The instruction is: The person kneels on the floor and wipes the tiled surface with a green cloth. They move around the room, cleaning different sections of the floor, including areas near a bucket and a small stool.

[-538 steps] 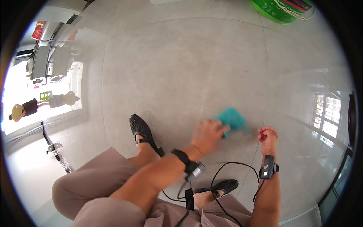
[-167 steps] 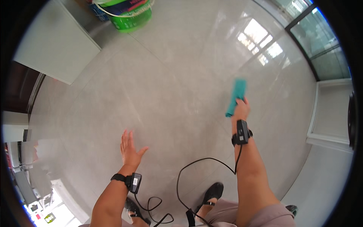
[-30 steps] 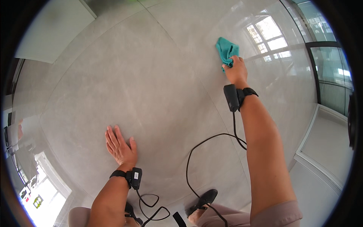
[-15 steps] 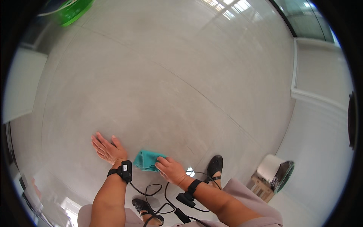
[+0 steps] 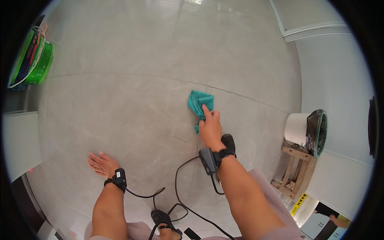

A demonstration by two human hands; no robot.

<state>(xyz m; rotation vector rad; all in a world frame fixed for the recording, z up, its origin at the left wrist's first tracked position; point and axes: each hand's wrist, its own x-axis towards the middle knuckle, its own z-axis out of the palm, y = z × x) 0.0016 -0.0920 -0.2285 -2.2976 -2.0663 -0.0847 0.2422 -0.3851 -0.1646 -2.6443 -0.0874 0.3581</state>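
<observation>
On the floor (image 5: pixel 128 108), the cloth (image 5: pixel 199 102) is gripped by the right hand (image 5: pixel 211 129), forefinger extended, and the left hand (image 5: pixel 105 165) laid, fingers slightly parted.

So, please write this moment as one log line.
right hand: holding cloth on floor; left hand: empty, palm down; bucket: upper left

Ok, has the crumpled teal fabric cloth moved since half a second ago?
Yes: forward. The teal cloth was well short of the thin dark floor seam; it's now just short of it.
</observation>
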